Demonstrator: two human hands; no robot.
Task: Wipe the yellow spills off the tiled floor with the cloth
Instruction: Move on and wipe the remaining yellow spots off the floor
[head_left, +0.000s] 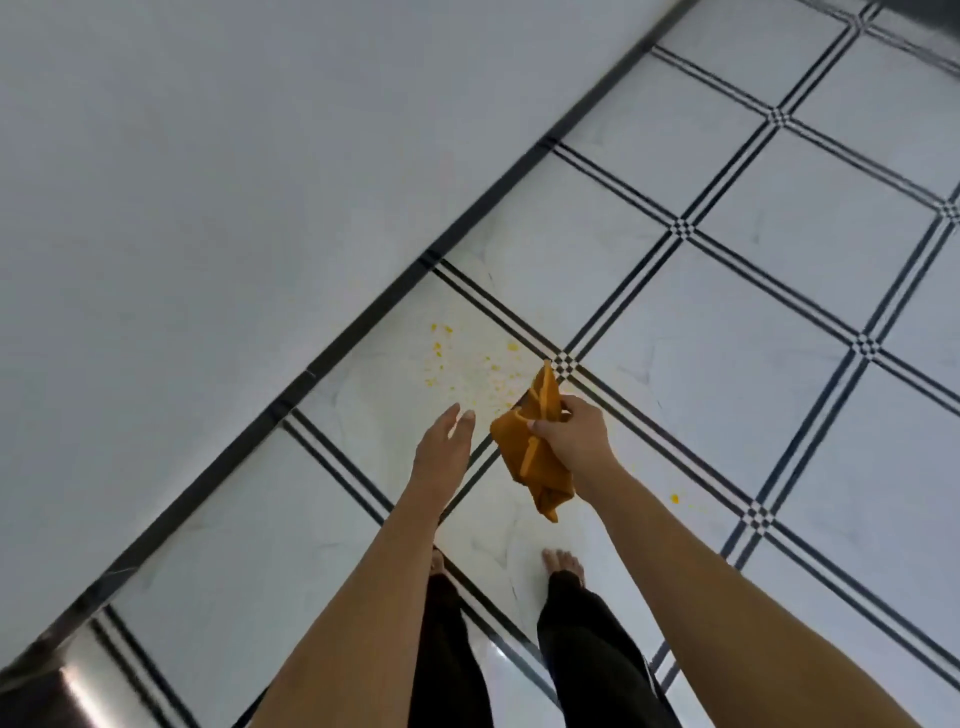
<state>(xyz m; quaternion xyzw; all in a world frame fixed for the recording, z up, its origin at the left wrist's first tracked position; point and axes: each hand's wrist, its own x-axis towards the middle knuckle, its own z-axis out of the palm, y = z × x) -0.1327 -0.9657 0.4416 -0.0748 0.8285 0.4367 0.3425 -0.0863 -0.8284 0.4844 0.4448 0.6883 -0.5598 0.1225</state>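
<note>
A person stands barefoot beside a pale wall (208, 208), arms reaching out over a white tiled floor (779, 312) ruled with black lines. Yellow spills (467, 364) speckle the tile nearest the wall, just beyond the left hand (441, 452), which hovers with fingers straight and relaxed, holding nothing. Just beside it, the right hand (571, 436) grips a bunched orange cloth (530, 452) held above the floor, its loose end hanging down. A lone yellow spot (674, 499) lies farther right.

Spills (467, 364) lie on the floor (727, 312) beside the wall (208, 156), ahead of the feet (563, 564); the cloth (530, 452) hangs above them.
</note>
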